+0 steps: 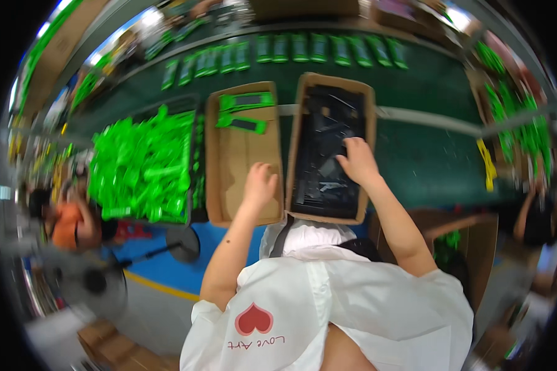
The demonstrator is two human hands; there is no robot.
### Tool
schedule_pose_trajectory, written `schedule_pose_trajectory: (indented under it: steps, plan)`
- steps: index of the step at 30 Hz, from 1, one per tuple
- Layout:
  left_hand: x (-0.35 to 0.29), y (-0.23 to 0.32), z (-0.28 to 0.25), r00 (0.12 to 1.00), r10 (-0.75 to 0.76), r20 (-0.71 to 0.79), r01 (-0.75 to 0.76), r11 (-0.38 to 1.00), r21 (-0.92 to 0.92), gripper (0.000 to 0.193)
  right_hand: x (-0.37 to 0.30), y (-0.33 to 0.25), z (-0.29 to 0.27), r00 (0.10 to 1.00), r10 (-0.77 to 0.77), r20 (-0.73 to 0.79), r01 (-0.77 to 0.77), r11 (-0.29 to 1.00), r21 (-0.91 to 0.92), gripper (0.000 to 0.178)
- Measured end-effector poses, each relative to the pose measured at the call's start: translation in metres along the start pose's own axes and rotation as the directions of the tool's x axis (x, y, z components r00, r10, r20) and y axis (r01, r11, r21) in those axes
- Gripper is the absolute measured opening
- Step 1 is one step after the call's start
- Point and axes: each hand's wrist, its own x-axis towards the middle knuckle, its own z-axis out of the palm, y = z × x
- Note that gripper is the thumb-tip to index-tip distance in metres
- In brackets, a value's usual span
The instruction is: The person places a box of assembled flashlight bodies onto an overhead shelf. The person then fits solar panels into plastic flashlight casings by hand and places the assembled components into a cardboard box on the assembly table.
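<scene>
Head | black pieces (312,142): inside right carton (369,111), worktop (427,154) edge | right hand (360,162): fingers parted over pieces, grip cannot be told | left hand (261,184): fingers loosely curled over left carton (244,151), nothing seen held | pieces probably light, stiff, slippery; best pinched by long edges

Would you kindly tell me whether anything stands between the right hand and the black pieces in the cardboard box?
Nothing visible does. The right hand is over the open cardboard box, close to the black pieces; whether it touches them is unclear.
</scene>
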Motion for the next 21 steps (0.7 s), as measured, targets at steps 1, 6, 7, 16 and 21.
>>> schedule_pose_trajectory:
  steps: [1, 6, 7, 16, 21]
  plan:
    - [-0.015, 0.005, 0.005, 0.991, -0.003, -0.133, 0.01, 0.999, 0.053, 0.04, 0.015, 0.0, 0.001, 0.996, -0.074, -0.044, 0.072, 0.996, -0.046, 0.042]
    - [-0.065, 0.021, -0.014, 0.822, -0.292, -0.489, 0.453, 0.856, 0.25, 0.049, 0.025, 0.061, 0.048, 0.989, -0.107, 0.101, 0.126, 0.969, -0.21, 0.049]
    - [-0.078, 0.005, -0.003, 0.782, -0.309, -0.542, 0.51, 0.817, 0.27, 0.052, 0.031, 0.078, 0.06, 0.982, -0.149, 0.116, 0.175, 0.949, -0.262, 0.049]
    - [-0.139, 0.003, 0.011, 0.52, -0.376, -0.767, 0.479, 0.872, -0.103, 0.054, 0.044, 0.076, 0.06, 0.947, -0.075, 0.312, 0.176, 0.935, -0.308, 0.053]
    - [-0.217, -0.029, 0.028, 0.271, -0.523, -0.808, 0.707, 0.678, -0.201, 0.047, 0.046, 0.078, 0.059, 0.956, -0.076, 0.283, 0.152, 0.955, -0.255, 0.054]
